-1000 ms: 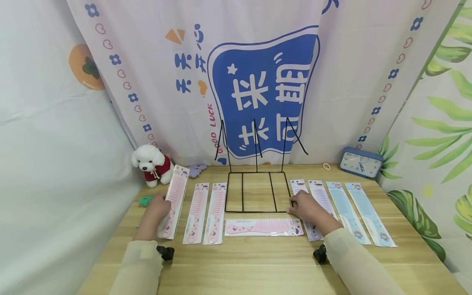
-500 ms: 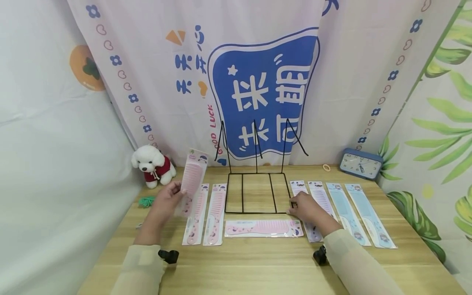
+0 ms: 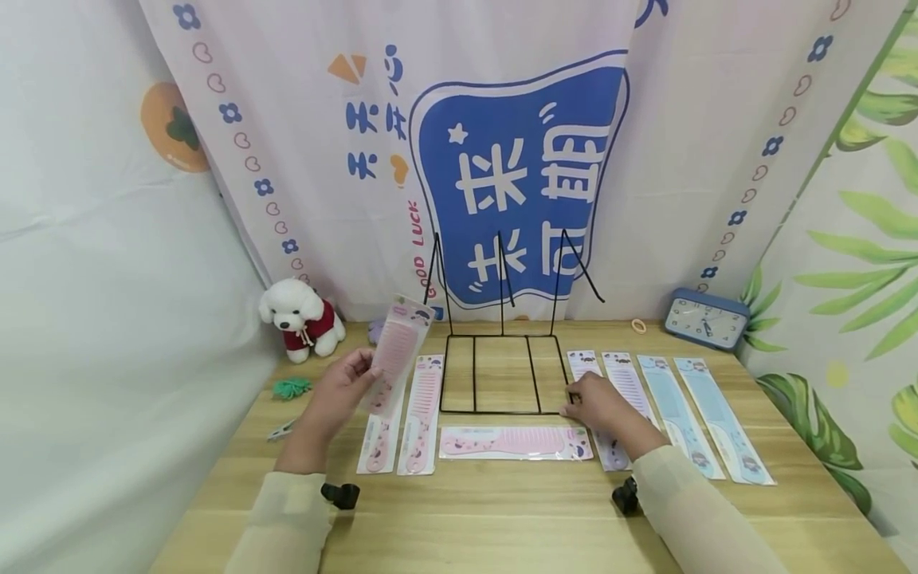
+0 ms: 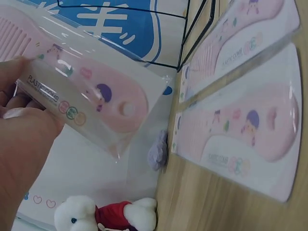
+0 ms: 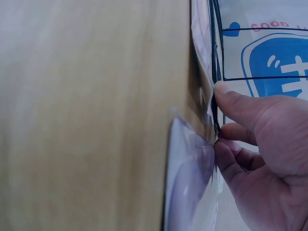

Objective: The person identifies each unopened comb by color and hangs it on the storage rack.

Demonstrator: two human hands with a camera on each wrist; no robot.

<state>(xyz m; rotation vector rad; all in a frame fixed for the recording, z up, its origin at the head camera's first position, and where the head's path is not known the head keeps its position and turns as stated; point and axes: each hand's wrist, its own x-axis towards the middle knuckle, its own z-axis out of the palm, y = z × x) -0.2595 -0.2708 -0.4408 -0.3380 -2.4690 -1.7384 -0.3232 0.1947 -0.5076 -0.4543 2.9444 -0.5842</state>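
My left hand [image 3: 339, 401] holds a pink comb in a clear-fronted package [image 3: 397, 344] by its edge, raised and tilted above the table. "Plastic comb" is printed on the card in the left wrist view. Below it lie two more packaged pink combs [image 4: 245, 120], one partly hidden. My right hand [image 3: 598, 408] pinches the right front corner of a black wire rack [image 3: 502, 336], with thumb and fingertips on the wire in the right wrist view. A packaged pink comb [image 3: 512, 441] lies crosswise before the rack. Packaged purple combs [image 3: 627, 388] lie beside and partly under my right hand.
Packaged blue combs [image 3: 674, 406] lie at the right. A blue clock [image 3: 706, 319] and a small ring [image 3: 638, 325] stand at the back. On the left are a plush dog [image 3: 301, 317], a green hair tie [image 3: 290, 388] and a small clip [image 3: 282, 430].
My left hand has lifted the packaged pink comb from the table's left side and carried it right, toward the rack. The right hand keeps its place on the rack's corner.
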